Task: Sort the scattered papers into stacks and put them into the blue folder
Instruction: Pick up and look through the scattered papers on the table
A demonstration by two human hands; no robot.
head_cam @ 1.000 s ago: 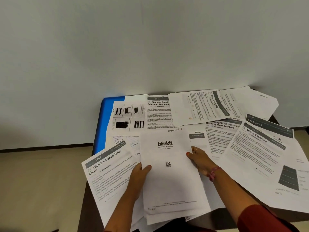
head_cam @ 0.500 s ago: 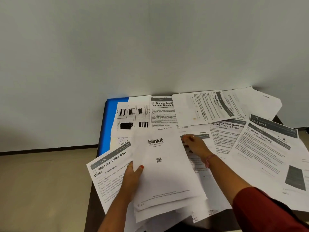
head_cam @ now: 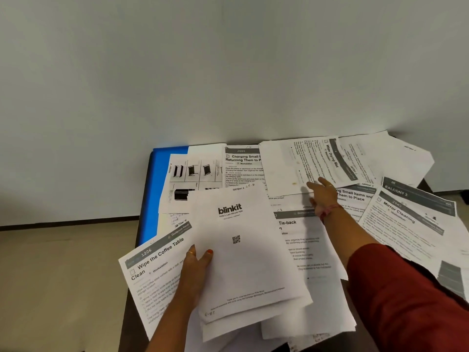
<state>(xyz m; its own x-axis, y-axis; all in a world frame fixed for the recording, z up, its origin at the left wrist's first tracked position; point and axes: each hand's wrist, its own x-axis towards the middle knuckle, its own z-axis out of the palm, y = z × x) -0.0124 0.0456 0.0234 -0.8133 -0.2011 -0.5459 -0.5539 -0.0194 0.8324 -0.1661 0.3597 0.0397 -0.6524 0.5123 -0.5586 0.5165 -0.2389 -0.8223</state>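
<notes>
While left hand (head_cam: 196, 271) grips blinkit stack (head_cam: 243, 255), its long axis runs slightly tilted away.

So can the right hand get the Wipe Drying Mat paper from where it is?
Probably yes. The right hand already reaches over the table with its fingers at the near edge of the Wipe Drying Mat paper, which lies on top of the pile with nothing covering it.

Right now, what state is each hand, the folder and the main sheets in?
Left hand: grips the blinkit stack at its left edge.
Blinkit stack: held, top sheet face up.
Right hand: fingers extended onto the Wipe Drying Mat sheet.
Blue folder: flat, mostly covered by papers.
</notes>
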